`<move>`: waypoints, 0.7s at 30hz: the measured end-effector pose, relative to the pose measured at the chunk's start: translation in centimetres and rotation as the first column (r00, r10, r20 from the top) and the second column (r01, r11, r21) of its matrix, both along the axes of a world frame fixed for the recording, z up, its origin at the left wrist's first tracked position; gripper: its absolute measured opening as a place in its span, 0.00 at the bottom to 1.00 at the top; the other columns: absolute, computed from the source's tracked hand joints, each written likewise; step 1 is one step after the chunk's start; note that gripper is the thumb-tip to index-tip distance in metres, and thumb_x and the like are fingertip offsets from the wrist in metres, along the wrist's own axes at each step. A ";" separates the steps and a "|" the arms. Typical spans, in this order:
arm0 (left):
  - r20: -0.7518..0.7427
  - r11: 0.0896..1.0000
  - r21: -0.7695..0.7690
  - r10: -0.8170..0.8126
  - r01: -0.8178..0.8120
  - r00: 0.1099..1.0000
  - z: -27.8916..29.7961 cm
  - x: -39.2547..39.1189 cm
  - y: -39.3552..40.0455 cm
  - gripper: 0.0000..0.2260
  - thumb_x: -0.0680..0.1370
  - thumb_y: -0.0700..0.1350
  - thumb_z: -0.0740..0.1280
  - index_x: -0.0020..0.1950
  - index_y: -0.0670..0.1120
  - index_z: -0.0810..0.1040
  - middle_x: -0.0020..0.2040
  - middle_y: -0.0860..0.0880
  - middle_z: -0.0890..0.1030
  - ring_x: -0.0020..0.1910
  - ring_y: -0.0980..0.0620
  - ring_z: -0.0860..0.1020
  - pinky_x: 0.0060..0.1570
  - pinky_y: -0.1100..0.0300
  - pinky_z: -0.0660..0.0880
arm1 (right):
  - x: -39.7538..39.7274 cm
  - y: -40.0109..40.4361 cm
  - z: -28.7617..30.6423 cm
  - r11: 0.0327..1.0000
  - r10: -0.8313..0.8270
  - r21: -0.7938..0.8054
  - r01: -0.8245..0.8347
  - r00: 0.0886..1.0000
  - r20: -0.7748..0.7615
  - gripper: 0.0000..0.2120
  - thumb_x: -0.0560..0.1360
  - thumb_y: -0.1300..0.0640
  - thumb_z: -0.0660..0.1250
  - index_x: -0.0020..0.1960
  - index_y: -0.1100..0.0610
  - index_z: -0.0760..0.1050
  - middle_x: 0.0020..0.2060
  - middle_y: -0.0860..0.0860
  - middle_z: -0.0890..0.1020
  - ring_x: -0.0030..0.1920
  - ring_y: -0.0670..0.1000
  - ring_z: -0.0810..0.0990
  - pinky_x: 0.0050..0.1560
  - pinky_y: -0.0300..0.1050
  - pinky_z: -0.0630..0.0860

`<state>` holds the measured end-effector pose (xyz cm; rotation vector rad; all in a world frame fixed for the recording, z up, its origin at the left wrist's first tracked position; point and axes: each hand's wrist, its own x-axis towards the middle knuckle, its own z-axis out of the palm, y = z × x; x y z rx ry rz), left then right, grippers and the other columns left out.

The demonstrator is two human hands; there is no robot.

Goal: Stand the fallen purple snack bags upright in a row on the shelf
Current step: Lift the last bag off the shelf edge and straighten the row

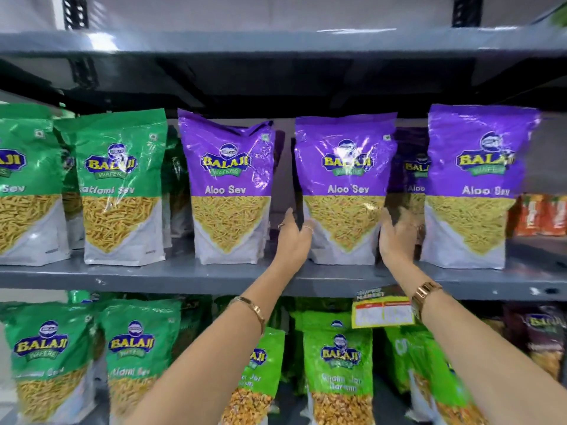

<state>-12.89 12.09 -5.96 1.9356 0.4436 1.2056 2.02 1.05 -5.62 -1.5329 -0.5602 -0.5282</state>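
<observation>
Standing bags: three purple Aloo Sev bags upright at the front of the grey shelf (184, 276), side by side with gaps between them.
Middle purple bag (343, 191): upright, base on the shelf, flanked by both hands.
Left purple bag (228, 185): upright, just right of the green bags (121, 185).
Right purple bag (474, 185): upright, near the orange packs (540, 214) at the back right.
Back purple bag (409, 176): behind the gap between middle and right bags, mostly hidden.
Left hand (293, 239): palm against the middle bag's lower left edge, fingers extended; the grip is released, pressing rather than clasping.
Right hand (395, 237): at the same bag's lower right edge, fingers spread and blurred; the grip is loose, touching the side.
Wrists: a bangle (253, 308) on the left, a watch (425, 294) on the right.
Lower shelf: green bags in rows, a yellow price tag (382, 311) hanging from the shelf edge.
</observation>
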 end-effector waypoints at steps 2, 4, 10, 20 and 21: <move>-0.048 0.994 -0.110 -0.020 0.015 0.999 -0.1 0.9 0.0 0.24 0.81 0.49 0.53 0.75 0.43 0.55 0.74 0.42 0.61 0.73 0.45 0.61 0.66 0.59 0.58 | 0.3 0.4 -0.2 0.990 0.137 -0.043 -0.137 0.991 -0.003 0.22 0.78 0.50 0.57 0.67 0.63 0.67 0.66 0.61 0.71 0.66 0.58 0.69 0.62 0.46 0.64; -0.090 0.986 -0.169 -0.029 0.013 0.996 -0.1 1.4 0.0 0.23 0.81 0.51 0.50 0.75 0.46 0.54 0.75 0.43 0.61 0.73 0.45 0.60 0.68 0.55 0.57 | 0.4 0.7 -0.4 0.962 0.266 -0.067 -0.266 0.964 -0.012 0.20 0.79 0.48 0.55 0.64 0.60 0.68 0.63 0.59 0.74 0.64 0.58 0.71 0.55 0.43 0.65; -0.191 0.961 -0.264 -0.140 0.086 0.972 0.0 2.1 -0.1 0.23 0.81 0.52 0.46 0.75 0.47 0.49 0.75 0.45 0.60 0.68 0.49 0.64 0.58 0.60 0.61 | 0.9 1.3 -0.6 0.818 0.565 0.044 -0.573 0.788 -0.243 0.27 0.78 0.43 0.53 0.70 0.57 0.56 0.68 0.56 0.69 0.68 0.57 0.67 0.64 0.50 0.63; -0.104 0.922 -0.355 -0.206 0.157 0.973 -0.4 2.6 0.4 0.22 0.82 0.50 0.47 0.75 0.49 0.48 0.76 0.47 0.57 0.72 0.47 0.61 0.60 0.60 0.61 | 1.1 1.4 -0.8 0.776 0.625 0.082 -0.626 0.743 -0.241 0.25 0.78 0.45 0.53 0.71 0.57 0.54 0.68 0.54 0.68 0.66 0.53 0.67 0.63 0.48 0.63; -0.108 0.922 -0.353 -0.207 0.157 0.972 -0.4 2.7 0.5 0.23 0.82 0.50 0.47 0.76 0.49 0.48 0.76 0.47 0.57 0.72 0.47 0.60 0.61 0.60 0.61 | 1.1 1.4 -0.8 0.778 0.622 0.082 -0.622 0.746 -0.239 0.26 0.78 0.45 0.53 0.71 0.57 0.54 0.68 0.54 0.68 0.67 0.54 0.67 0.63 0.48 0.63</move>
